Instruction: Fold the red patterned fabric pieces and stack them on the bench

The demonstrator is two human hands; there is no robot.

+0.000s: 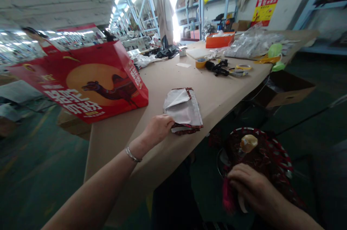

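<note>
My left hand (159, 127) rests on the tan table (173, 82), its fingers closed on the near edge of a small stack of flat fabric pieces (184, 109), white on top with dark red patterned trim. My right hand (251, 186) is down below the table edge at the lower right. Its fingers are curled around a dark red patterned fabric item (267, 159) and a pink-red tassel (228, 197). A pale yellow knob-like piece (248, 142) sits on top of that item.
A big red printed carton (89, 82) lies on the table's left side. Farther back are tape rolls (201, 63), black straps (218, 67), an orange tray (219, 39) and plastic bags (252, 44). An open cardboard box (287, 89) stands on the floor to the right.
</note>
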